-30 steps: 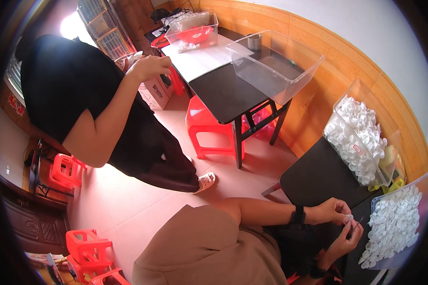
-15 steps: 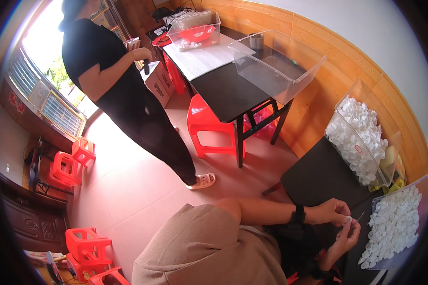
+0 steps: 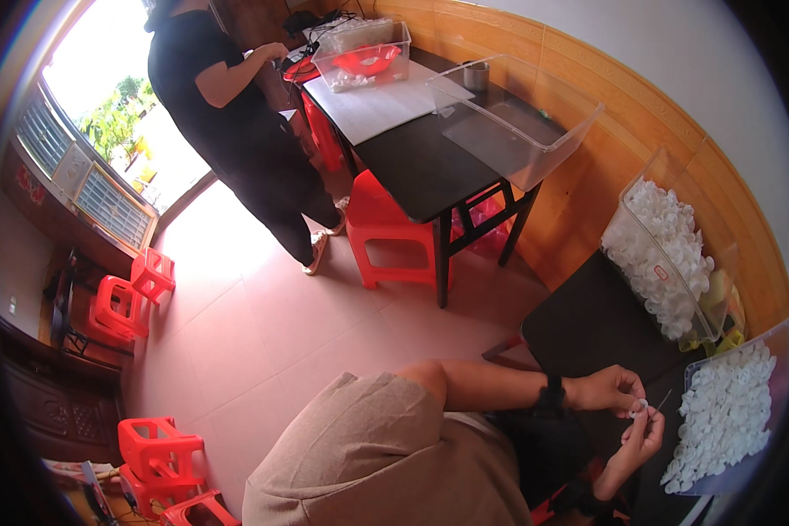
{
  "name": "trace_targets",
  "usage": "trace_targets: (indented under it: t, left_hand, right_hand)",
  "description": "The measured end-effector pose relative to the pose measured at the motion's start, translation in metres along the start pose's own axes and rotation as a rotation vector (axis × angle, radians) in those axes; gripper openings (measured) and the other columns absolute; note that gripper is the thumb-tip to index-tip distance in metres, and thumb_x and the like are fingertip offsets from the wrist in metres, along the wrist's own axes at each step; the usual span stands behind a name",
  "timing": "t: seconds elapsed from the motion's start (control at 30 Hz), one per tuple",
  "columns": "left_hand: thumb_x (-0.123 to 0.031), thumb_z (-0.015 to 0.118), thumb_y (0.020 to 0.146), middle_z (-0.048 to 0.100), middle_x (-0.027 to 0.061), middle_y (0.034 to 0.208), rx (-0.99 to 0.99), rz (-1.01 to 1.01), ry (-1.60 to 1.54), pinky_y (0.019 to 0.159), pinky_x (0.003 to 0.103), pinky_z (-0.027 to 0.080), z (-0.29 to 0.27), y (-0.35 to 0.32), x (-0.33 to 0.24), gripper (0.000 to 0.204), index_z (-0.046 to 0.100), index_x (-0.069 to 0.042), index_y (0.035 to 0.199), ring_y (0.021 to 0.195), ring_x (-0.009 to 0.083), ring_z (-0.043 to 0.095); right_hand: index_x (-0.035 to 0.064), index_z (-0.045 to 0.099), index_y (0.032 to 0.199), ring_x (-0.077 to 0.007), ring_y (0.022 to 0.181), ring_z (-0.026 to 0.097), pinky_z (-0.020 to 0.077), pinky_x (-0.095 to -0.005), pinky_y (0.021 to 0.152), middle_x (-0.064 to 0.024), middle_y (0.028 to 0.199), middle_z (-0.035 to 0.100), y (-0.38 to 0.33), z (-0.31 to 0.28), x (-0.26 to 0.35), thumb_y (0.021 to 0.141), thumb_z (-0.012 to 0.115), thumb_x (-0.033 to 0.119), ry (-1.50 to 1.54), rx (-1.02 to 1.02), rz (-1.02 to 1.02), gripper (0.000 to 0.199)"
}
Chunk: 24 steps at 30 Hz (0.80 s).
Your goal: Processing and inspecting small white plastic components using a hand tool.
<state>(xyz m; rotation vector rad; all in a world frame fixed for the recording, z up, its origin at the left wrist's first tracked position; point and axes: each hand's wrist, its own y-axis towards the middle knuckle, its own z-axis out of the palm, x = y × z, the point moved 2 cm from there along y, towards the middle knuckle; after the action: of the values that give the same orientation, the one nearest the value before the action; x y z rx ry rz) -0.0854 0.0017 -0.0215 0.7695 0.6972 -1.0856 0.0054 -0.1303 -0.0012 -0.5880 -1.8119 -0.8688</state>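
My left hand (image 3: 607,389), with a black watch on the wrist, pinches a small white piece (image 3: 637,408) over the dark table (image 3: 587,329). My right hand (image 3: 642,444) comes up from below, and its fingertips meet the same piece. A thin pin-like stick (image 3: 664,400) pokes out beside the fingers. Just right of my hands a shallow clear tray (image 3: 785,337) is heaped with small white pieces (image 3: 726,417). Beyond it a clear bin (image 3: 624,215) holds many more white pieces (image 3: 666,263).
A person in black (image 3: 228,131) stands at the far table (image 3: 430,167), which carries an empty clear bin (image 3: 513,123) and a bin with a red item (image 3: 364,54). A red stool (image 3: 393,237) stands by that table. More red stools (image 3: 136,294) sit at the left and lower left (image 3: 162,456).
The person in black has straightened up and walked away toward the far table and window. My hands stay in the same spot on the small white piece.
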Motion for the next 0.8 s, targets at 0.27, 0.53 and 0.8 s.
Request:
trace_targets:
  t: [0.27, 0.53, 0.8]
  left_hand:
    - [-0.025, 0.069, 0.088, 0.064, 0.0018, 0.089, 0.005, -0.004, 0.041, 0.068, 0.021, 0.052, -0.0006, 0.0012, 0.0038, 0.029, 0.060, 0.000, 0.100, 0.078, 0.0083, 0.061]
    - [-0.025, 0.068, 0.088, 0.064, 0.0012, 0.088, 0.012, -0.001, 0.048, 0.068, 0.021, 0.052, -0.0003, 0.0009, 0.0024, 0.029, 0.060, 0.000, 0.101, 0.077, 0.0077, 0.061]
    - [-0.016, 0.070, 0.086, 0.063, 0.0016, 0.094, 0.059, 0.032, 0.012, 0.072, 0.022, 0.050, -0.0011, 0.0030, 0.0080, 0.029, 0.058, 0.001, 0.107, 0.082, 0.0073, 0.059]
  right_hand:
    - [0.0011, 0.057, 0.086, -0.0006, 0.048, 0.035, 0.0248, -0.0177, 0.043, 0.0018, 0.067, 0.052, 0.0036, -0.0047, 0.0019, 0.091, 0.058, 0.010, -0.031, 0.040, 0.027, 0.011]
    - [0.0004, 0.057, 0.086, -0.0015, 0.049, 0.035, 0.0251, -0.0190, 0.044, 0.0023, 0.066, 0.050, -0.0003, -0.0005, 0.0027, 0.091, 0.058, 0.010, -0.131, -0.024, -0.045, 0.010]
    - [-0.0005, 0.056, 0.087, -0.0018, 0.051, 0.032, 0.0237, -0.0195, 0.044, 0.0018, 0.068, 0.049, -0.0011, 0.0021, 0.0024, 0.091, 0.054, 0.006, -0.110, -0.079, -0.041, 0.008]
